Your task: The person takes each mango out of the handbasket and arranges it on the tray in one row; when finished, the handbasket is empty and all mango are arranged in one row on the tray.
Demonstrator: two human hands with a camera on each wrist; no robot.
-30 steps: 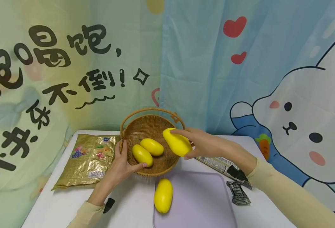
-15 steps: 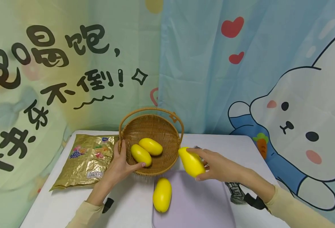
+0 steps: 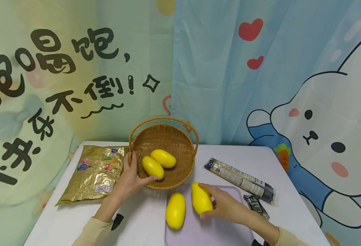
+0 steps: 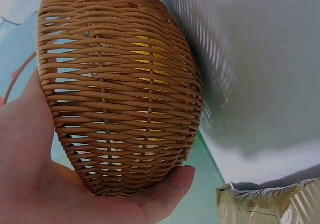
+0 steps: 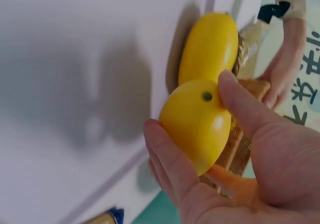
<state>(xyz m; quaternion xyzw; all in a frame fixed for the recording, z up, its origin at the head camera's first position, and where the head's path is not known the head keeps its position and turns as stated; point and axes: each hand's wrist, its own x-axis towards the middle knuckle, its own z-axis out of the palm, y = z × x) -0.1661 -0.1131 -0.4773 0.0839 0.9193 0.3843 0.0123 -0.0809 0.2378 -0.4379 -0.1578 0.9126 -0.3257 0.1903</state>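
My left hand (image 3: pixel 130 183) grips the left side of a brown wicker basket (image 3: pixel 181 153), its thumb over the front rim. The basket tilts toward me, and two smooth yellow mango-shaped fruits (image 3: pixel 163 158) lie inside. In the left wrist view the woven underside (image 4: pixel 125 99) lies between thumb and fingers. Over a pale purple tray (image 3: pixel 220 234), my right hand (image 3: pixel 227 206) holds another yellow mango-shaped fruit (image 3: pixel 201 200) between thumb and fingers. Another such fruit (image 3: pixel 176 211) lies on the tray's left part, just beside the held one. A dark green tip (image 5: pixel 207 96) marks the held fruit.
A gold foil bag (image 3: pixel 97 174) lies left of the basket on the white table (image 3: pixel 144 225). Right of the tray are a long printed packet (image 3: pixel 240 177) and a small dark wrapper (image 3: pixel 255 204). A printed curtain (image 3: pixel 205 68) hangs behind.
My right hand has carried its yellow mango-shaped fruit from the basket's right rim down over the tray, uncovering the long packet. My left hand and the basket have stayed in place.
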